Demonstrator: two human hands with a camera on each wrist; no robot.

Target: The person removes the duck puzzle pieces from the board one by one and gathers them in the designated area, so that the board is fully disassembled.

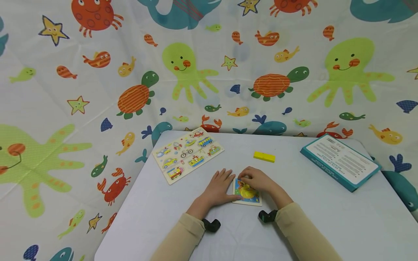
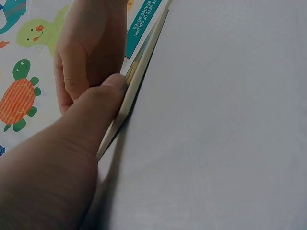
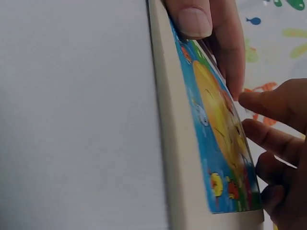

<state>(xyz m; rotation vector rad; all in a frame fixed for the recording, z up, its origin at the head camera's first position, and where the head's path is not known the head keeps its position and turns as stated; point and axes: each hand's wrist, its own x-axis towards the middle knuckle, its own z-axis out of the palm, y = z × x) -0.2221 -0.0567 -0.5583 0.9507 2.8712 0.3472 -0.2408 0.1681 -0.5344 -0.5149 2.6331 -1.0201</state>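
Note:
A small square picture puzzle (image 1: 251, 199) with a yellow figure on blue lies on the white table. My left hand (image 1: 219, 188) rests at its left side, fingers spread and fairly straight, with the thumb (image 2: 115, 81) pressing the near left corner. Over the upper part of the puzzle is my right hand (image 1: 256, 178), fingers bent and fingertips at the picture. In the right wrist view, fingers (image 3: 273, 103) of the right hand reach its far edge beside the left thumb (image 3: 194, 21). Whether they pinch a piece is hidden.
A wooden vehicle puzzle board (image 1: 187, 154) lies at the back left. Behind the small puzzle is a yellow block (image 1: 264, 156). A teal and white box (image 1: 341, 161) lies at the right. A sea-animal cloth (image 1: 228, 90) hangs behind the table (image 1: 147, 221).

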